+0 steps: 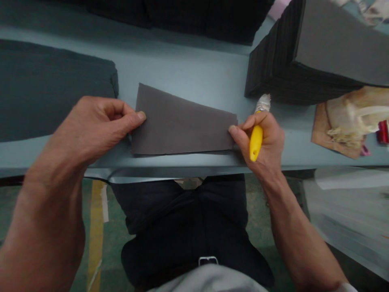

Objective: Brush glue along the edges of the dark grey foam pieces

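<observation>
A dark grey, tapering flat piece (182, 125) that looks like folded cloth or sheet lies near the table's front edge, held at both ends. My left hand (103, 125) pinches its wider left end between thumb and fingers. At the narrow right end, my right hand (264, 138) pinches the corner with thumb and forefinger. That same hand also keeps a brush with a yellow handle (256, 142) in its grip, the whitish, caked bristles pointing away from me. Parts of the fingers under the piece are hidden.
Left on the pale table (182, 61) lies a dark green-grey stack (54, 89). A tall stack of similar grey pieces (273, 61) stands at the back right, with black stacks (182, 18) along the back. A brown board (322, 129) with crumpled film and a red spool (383, 132) are far right.
</observation>
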### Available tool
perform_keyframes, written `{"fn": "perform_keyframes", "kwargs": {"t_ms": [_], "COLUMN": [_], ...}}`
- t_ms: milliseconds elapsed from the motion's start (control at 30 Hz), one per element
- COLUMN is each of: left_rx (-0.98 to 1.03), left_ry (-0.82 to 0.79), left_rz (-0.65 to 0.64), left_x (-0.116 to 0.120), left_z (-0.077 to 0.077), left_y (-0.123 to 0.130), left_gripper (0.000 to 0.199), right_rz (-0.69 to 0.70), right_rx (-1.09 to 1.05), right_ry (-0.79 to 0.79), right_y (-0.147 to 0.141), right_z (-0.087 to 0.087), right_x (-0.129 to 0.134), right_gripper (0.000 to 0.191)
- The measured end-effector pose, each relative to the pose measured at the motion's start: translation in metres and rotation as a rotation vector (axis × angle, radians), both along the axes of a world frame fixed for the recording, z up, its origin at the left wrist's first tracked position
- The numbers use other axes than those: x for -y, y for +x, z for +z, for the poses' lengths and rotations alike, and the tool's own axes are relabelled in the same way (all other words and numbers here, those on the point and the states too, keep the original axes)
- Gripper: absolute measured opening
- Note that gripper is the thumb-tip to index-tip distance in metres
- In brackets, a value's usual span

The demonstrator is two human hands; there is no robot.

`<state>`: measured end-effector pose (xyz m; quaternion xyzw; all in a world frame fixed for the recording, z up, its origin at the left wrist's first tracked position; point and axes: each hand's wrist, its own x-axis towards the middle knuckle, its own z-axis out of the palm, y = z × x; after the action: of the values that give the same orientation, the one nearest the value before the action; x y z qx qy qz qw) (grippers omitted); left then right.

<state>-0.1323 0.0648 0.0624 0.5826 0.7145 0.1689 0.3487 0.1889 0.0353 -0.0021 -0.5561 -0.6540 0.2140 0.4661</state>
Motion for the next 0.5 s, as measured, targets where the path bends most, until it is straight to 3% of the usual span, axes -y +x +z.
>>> {"fn": "perform_keyframes", "kwargs": {"t_ms": [500], "left_rx": [0.113], "left_ry": [0.034], "left_rz": [-0.008], "left_x": [-0.0049], "left_z": [-0.0069], "left_y": [-0.0049], "left_gripper": [0.044], "right_rz": [-0.022], "right_rx": [-0.046], "right_ry": [0.021], "right_y": [0.0026], "right_z": [-0.0050], "right_x": [-0.0001], "right_gripper": [0.035]}}
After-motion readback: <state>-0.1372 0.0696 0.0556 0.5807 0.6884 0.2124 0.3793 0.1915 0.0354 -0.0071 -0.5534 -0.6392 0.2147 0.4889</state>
